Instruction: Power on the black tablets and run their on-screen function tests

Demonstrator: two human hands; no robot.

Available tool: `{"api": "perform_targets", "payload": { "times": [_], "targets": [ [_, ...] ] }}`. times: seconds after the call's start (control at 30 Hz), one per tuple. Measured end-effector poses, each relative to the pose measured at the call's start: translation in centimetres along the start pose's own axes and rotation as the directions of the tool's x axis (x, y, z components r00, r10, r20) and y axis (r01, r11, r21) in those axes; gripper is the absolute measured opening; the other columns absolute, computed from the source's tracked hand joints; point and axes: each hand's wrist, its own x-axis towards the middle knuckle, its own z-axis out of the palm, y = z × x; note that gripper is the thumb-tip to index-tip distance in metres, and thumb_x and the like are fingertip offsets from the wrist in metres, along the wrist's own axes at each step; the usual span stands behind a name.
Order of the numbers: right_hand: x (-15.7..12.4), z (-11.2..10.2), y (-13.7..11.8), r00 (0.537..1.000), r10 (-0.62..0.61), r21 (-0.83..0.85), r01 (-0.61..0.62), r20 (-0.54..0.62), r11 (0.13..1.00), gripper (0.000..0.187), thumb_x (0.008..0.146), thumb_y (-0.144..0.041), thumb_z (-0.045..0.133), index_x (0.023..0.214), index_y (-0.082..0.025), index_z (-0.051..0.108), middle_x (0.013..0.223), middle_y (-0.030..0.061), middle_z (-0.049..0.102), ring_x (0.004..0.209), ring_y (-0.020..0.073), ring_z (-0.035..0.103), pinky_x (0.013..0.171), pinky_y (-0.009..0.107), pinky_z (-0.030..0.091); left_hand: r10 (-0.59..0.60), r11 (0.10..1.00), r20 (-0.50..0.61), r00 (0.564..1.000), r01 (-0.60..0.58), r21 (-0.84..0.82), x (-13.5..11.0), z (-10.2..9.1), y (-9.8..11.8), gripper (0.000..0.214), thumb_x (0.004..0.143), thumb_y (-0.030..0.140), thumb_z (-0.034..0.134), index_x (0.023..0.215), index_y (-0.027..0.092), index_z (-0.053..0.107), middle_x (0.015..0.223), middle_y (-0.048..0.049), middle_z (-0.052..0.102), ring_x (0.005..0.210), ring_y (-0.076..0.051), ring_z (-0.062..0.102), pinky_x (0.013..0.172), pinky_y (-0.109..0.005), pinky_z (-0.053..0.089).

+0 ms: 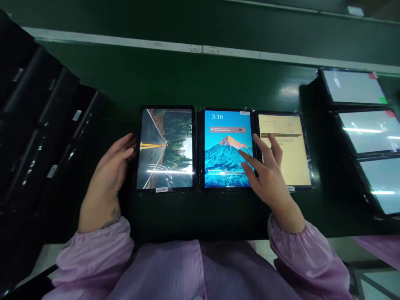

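Observation:
Three tablets lie side by side on the green bench, all lit. On the left tablet (pixel 175 141) is a sideways road and forest picture. A blue mountain lock screen reading 3:16 fills the middle tablet (pixel 225 162). The right tablet (pixel 289 162) shows a pale yellow page. My left hand (pixel 111 173) rests at the left tablet's left edge, fingers loosely extended with nothing seen in them; whether it touches the edge I cannot tell. Over the gap between the middle and right tablets is my right hand (pixel 267 173), fingers spread, index fingertip at the middle screen.
Black, labelled slabs stand in a row of stacks (pixel 59 121) along the left side. At the right, several tablets with whitish screens (pixel 368 129) lie overlapping on stacks. A pale metal strip (pixel 150 45) crosses the bench (pixel 187 79) behind the tablets. A purple sleeve shows at the lower right edge.

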Motion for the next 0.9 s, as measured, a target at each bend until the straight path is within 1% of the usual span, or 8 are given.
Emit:
{"api": "perform_targets", "payload": {
  "times": [0.07,0.17,0.43,0.53,0.6,0.63,0.73,0.9],
  "targets": [
    [0.2,0.0,0.3,0.999,0.014,-0.006,-0.014,-0.046,1.0,0.032,0.111,-0.028,0.055,0.137,-0.025,0.074,0.164,0.0124,0.053,0.161,0.0433,0.036,0.123,0.074,0.043,0.016,1.0,0.016,1.0,-0.016,0.005,0.1,-0.3,-0.3,0.055,0.044,0.028,0.082,0.098,0.022,0.077,0.112,-0.0086,0.081,0.13,-0.038,0.065,0.136,-0.06,0.023],
    [0.4,-0.5,0.2,0.998,-0.013,0.02,0.015,-0.062,1.0,0.029,0.11,-0.026,0.056,0.133,-0.029,0.075,0.164,0.0086,0.054,0.161,0.0407,0.038,0.124,0.069,0.044,0.042,0.998,0.027,0.999,-0.043,0.037,0.3,-0.5,-0.6,0.054,0.049,0.029,0.082,0.103,0.021,0.076,0.119,-0.0103,0.08,0.129,-0.037,0.067,0.134,-0.059,0.029],
    [-0.6,-1.2,0.5,0.994,-0.024,0.005,0.025,-0.107,1.0,0.022,0.109,-0.02,0.06,0.121,-0.022,0.078,0.157,0.0131,0.062,0.156,0.0409,0.047,0.113,0.059,0.056,0.084,0.957,0.033,0.996,-0.09,0.274,0.9,0.4,-0.3,0.063,0.064,0.03,0.079,0.124,0.014,0.069,0.145,-0.0197,0.068,0.141,-0.039,0.061,0.132,-0.062,0.032],
    [-0.7,-1.6,0.4,0.991,-0.02,-0.004,0.02,-0.132,1.0,0.021,0.108,-0.016,0.061,0.119,-0.022,0.078,0.154,0.0124,0.064,0.154,0.0395,0.05,0.112,0.057,0.056,0.081,0.887,0.099,0.992,-0.117,0.447,0.6,1.1,0.3,0.099,0.061,0.033,0.094,0.151,0.014,0.056,0.164,-0.0215,0.05,0.156,-0.044,0.043,0.133,-0.066,0.027],
    [-0.8,-2.0,0.4,0.991,-0.027,-0.012,0.026,-0.131,1.0,0.021,0.107,-0.015,0.061,0.119,-0.021,0.078,0.153,0.0126,0.065,0.153,0.0394,0.051,0.111,0.055,0.057,0.066,0.822,0.17,0.983,-0.15,0.549,0.5,1.2,0.6,0.128,0.057,0.037,0.099,0.168,0.02,0.037,0.173,-0.0199,0.038,0.162,-0.046,0.032,0.133,-0.068,0.024],
    [-0.9,-2.3,0.3,0.992,-0.03,-0.018,0.028,-0.123,0.999,0.022,0.107,-0.015,0.061,0.12,-0.021,0.078,0.153,0.0129,0.065,0.153,0.0396,0.051,0.111,0.055,0.058,0.065,0.812,0.194,0.979,-0.165,0.56,0.5,1.0,0.7,0.134,0.059,0.039,0.098,0.172,0.022,0.029,0.176,-0.0195,0.033,0.163,-0.046,0.031,0.133,-0.069,0.026],
    [-1.1,-2.9,0.2,0.993,-0.025,-0.036,0.021,-0.113,0.999,0.023,0.105,-0.013,0.063,0.12,-0.022,0.078,0.153,0.0126,0.065,0.151,0.0401,0.054,0.108,0.054,0.06,0.074,0.877,0.168,0.983,-0.144,0.459,0.9,0.1,0.5,0.118,0.073,0.039,0.086,0.172,0.017,0.026,0.174,-0.0218,0.036,0.159,-0.042,0.041,0.132,-0.065,0.03],
    [-1.4,-3.0,0.0,0.994,-0.03,-0.018,0.029,-0.103,0.999,0.023,0.103,-0.011,0.065,0.116,-0.023,0.081,0.15,0.0105,0.068,0.147,0.0403,0.057,0.108,0.055,0.061,0.065,0.951,0.081,0.995,-0.086,0.296,1.3,-0.7,0.0,0.076,0.077,0.03,0.078,0.149,0.015,0.059,0.164,-0.0177,0.053,0.156,-0.035,0.047,0.135,-0.057,0.029]
  ]
}}
